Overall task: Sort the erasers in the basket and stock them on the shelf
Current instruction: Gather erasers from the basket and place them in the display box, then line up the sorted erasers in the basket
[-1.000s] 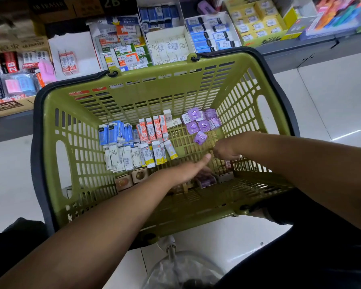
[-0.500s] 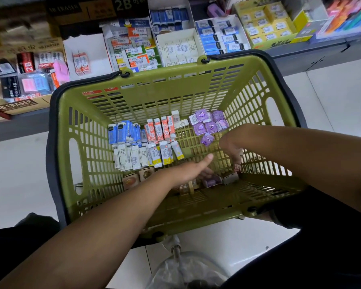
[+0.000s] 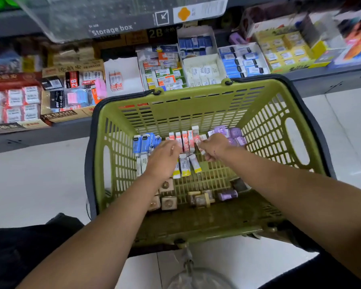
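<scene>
Green basket (image 3: 196,105) sits mid-frame, just below the shelf (image 3: 50,130). Four red-and-white erasers (image 3: 185,140) stand side by side by its far wall, long axes toward frame top. Three blue erasers (image 3: 143,142) lie left of them, pointing the same way. Both hands have moved up from the basket's near end. Left hand (image 3: 165,155) is flat, fingers straight. Right hand (image 3: 214,146) is curled, pinching a red-and-white eraser (image 3: 202,139) at the row's right end.

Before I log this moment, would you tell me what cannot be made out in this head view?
Head view:
Right hand: its own back hides whether the curled fingers pinch an eraser.
White erasers: partly covered by the left hand.
Red erasers: print too small to read.
Top-right shelf boxes: motion-blurred.
Clear bag: cut off by the bottom edge.
</scene>
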`<state>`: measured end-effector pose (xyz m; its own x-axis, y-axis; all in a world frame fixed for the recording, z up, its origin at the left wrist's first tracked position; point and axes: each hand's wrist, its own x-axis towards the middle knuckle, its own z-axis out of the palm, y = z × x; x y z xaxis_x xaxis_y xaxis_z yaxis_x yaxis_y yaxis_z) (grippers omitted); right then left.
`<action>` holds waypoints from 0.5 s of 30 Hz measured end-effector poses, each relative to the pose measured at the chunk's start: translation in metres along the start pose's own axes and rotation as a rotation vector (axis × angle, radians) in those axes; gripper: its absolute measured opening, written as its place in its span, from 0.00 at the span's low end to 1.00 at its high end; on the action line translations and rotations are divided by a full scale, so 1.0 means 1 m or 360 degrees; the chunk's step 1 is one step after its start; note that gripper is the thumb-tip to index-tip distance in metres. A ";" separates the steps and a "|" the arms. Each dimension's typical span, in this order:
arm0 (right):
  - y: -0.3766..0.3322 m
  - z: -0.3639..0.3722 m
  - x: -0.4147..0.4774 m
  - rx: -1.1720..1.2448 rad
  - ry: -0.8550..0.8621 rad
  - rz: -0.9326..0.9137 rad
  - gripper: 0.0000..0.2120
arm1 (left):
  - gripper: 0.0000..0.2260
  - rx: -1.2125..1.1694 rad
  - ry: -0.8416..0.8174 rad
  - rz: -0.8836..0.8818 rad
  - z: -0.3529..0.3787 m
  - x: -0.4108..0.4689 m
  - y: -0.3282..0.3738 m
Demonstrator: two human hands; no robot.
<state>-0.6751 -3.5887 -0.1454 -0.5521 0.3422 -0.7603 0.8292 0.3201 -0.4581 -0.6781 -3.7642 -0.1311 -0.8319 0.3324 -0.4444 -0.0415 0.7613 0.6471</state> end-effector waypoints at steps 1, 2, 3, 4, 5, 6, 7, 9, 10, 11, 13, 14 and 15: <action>0.005 0.005 0.000 0.0007 0.0068 0.0014 0.13 | 0.23 0.0184 -0.0103 0.0067 0.002 0.000 -0.004; 0.008 0.010 0.001 0.0040 0.0137 -0.0006 0.14 | 0.25 0.0344 -0.0193 0.0113 0.006 0.001 -0.009; 0.011 0.015 0.002 0.0096 0.0198 -0.0056 0.15 | 0.27 0.0467 -0.0259 0.0142 0.009 0.003 -0.013; 0.013 0.019 0.002 0.0148 0.0250 -0.0120 0.15 | 0.28 0.0538 -0.0298 0.0157 0.013 0.004 -0.017; 0.013 0.024 0.001 0.0195 0.0292 -0.0193 0.14 | 0.29 0.0548 -0.0312 0.0163 0.016 0.004 -0.020; 0.011 0.028 -0.001 0.0248 0.0313 -0.0261 0.11 | 0.29 0.0500 -0.0304 0.0158 0.018 0.003 -0.022; 0.008 0.032 -0.002 0.0317 0.0306 -0.0321 0.09 | 0.29 0.0409 -0.0279 0.0144 0.020 0.002 -0.024; 0.001 0.038 -0.003 0.0407 0.0218 -0.0392 0.11 | 0.28 0.0234 -0.0206 0.0121 0.020 0.002 -0.024; -0.003 0.039 -0.001 0.0376 0.0168 -0.0416 0.12 | 0.28 0.0192 -0.0169 0.0118 0.019 0.003 -0.022; -0.007 0.040 0.000 0.0329 0.0125 -0.0430 0.12 | 0.28 0.0175 -0.0140 0.0118 0.019 0.004 -0.021; -0.010 0.036 0.004 0.0341 0.0124 -0.0403 0.09 | 0.28 0.0182 -0.0130 0.0130 0.017 0.005 -0.019; -0.009 0.032 0.006 0.0395 0.0161 -0.0359 0.08 | 0.28 0.0197 -0.0145 0.0143 0.017 0.006 -0.019; -0.006 0.028 0.009 0.0451 0.0198 -0.0291 0.08 | 0.28 0.0216 -0.0164 0.0151 0.017 0.006 -0.020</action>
<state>-0.6823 -3.6125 -0.1622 -0.6853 0.4124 -0.6003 0.6974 0.1341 -0.7040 -0.6730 -3.7678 -0.1570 -0.7671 0.4564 -0.4508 0.1153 0.7894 0.6029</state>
